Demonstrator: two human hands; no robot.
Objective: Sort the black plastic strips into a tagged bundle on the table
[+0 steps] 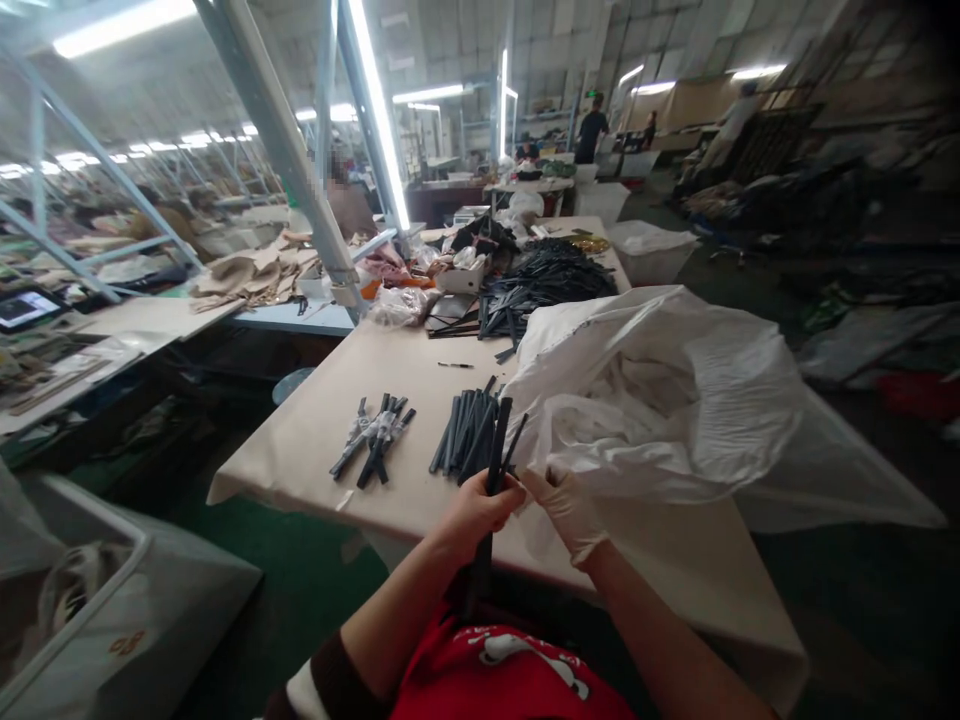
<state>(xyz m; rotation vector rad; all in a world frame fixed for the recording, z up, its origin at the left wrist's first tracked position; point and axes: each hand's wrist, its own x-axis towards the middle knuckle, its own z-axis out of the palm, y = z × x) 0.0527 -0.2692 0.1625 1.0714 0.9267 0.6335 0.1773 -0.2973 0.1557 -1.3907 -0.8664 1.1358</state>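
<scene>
My left hand [480, 512] is bare and closed around a few long dark strips [496, 440], which stand up out of my fist, one of them leaning apart to the right. My right hand [568, 515] wears a pale thin glove. Its fingers are pinched together close beside my left thumb; whatever they hold is too small or hidden to tell. Just beyond my hands lies a pile of similar dark strips [459, 432] on the table. To its left rest crossed bundles of strips [375, 435] with clear or whitish wrapping around their middles.
A large white plastic sack [739, 390] slumps across the table's right side. At the far end is a big heap of dark strips [559, 275]. A pen [455, 365] lies on the cream tabletop [300, 440]. A grey bin [172, 590] stands at lower left.
</scene>
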